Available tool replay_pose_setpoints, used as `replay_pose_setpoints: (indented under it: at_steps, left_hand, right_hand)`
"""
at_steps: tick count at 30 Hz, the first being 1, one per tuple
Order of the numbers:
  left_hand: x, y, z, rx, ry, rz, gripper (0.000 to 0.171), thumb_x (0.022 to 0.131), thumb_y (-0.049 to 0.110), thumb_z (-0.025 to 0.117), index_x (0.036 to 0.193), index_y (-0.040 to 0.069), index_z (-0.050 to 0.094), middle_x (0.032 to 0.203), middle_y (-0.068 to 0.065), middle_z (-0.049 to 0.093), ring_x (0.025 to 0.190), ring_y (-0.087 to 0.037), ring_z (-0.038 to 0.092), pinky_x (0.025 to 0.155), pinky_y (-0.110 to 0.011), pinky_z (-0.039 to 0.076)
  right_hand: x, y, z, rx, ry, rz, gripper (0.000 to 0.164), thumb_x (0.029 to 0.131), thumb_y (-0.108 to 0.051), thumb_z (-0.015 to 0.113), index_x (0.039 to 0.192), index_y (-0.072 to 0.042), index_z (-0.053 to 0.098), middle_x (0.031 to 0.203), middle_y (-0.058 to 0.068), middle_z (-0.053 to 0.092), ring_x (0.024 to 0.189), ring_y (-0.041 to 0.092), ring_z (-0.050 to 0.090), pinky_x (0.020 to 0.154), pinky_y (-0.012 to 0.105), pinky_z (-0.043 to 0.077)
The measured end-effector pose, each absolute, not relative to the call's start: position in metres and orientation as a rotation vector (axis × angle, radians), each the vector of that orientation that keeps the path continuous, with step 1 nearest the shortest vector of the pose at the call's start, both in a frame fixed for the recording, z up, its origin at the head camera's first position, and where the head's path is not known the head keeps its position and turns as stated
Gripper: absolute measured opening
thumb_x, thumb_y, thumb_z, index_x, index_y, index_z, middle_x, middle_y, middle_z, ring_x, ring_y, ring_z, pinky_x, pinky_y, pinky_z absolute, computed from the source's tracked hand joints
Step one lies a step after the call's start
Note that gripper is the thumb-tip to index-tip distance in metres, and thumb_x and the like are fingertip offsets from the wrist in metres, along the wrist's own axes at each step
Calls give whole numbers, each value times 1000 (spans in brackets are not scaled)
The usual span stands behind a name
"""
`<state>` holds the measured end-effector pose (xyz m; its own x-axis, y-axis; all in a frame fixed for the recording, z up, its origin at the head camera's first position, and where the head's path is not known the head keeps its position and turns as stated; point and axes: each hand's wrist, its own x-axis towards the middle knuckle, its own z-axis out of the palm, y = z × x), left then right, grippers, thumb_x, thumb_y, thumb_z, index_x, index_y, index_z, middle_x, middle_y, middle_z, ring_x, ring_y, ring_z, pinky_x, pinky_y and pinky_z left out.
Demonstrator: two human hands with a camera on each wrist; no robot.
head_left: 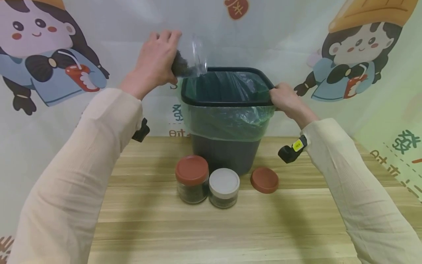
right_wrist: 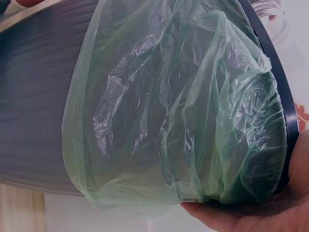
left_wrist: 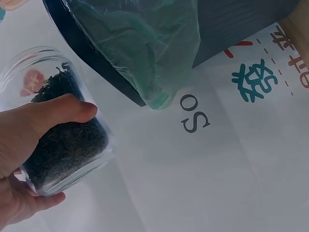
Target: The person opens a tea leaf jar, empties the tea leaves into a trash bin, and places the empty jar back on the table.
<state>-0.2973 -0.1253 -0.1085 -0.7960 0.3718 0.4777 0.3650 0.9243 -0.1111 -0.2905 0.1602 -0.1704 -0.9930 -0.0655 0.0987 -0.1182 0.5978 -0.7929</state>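
Observation:
My left hand (head_left: 157, 58) grips a clear glass jar (left_wrist: 99, 145) tipped on its side, its mouth toward the bin's left rim. Dark dried leaves, like loose tea (left_wrist: 67, 142), lie inside the jar. The thumb presses along the near side of the glass in the left wrist view. A dark grey trash bin (head_left: 224, 150) stands upright, lined with a thin green plastic bag (head_left: 227, 123) folded over its rim. My right hand (head_left: 288, 99) holds the bin's right rim, fingers hidden partly by the bag and rim.
Before the bin stand a red-lidded jar (head_left: 192, 170) and a white-lidded jar (head_left: 224, 183), side by side. A loose red lid (head_left: 265, 179) lies to their right on the wooden table (head_left: 211, 234). Behind hangs a printed cloth (head_left: 132, 22).

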Motion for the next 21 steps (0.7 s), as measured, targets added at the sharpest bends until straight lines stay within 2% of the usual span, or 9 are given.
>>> replay_pose_setpoints:
  at_steps: [3, 10, 21]
  left_hand:
    - [-296, -124, -108, -529, -2565, 29, 96, 62, 8, 80, 136, -2, 20, 135, -25, 30, 118, -43, 31, 99, -50, 30]
    - [-294, -122, -107, -541, -2531, 58, 92, 63, 5, 78, 135, -1, 21, 134, -25, 31, 117, -42, 32, 98, -50, 30]
    - [-293, -117, -108, -550, -2484, 182, 87, 65, 9, 78, 133, 0, 23, 132, -26, 32, 117, -42, 32, 100, -50, 29]
  right_hand:
    - [-290, 161, -171, 159, -2754, 1367, 26, 90, -7, 27, 97, 7, 48, 90, 9, 42, 69, 11, 44, 57, 19, 43]
    - [-290, 159, -172, 139, -2745, 1412, 32, 90, -8, 28, 109, 12, 44, 96, 10, 41, 76, 13, 44, 68, 25, 46]
    - [-291, 160, -172, 138, -2741, 1384, 29, 89, -7, 29, 103, 11, 47, 93, 10, 43, 72, 11, 44, 58, 18, 43]
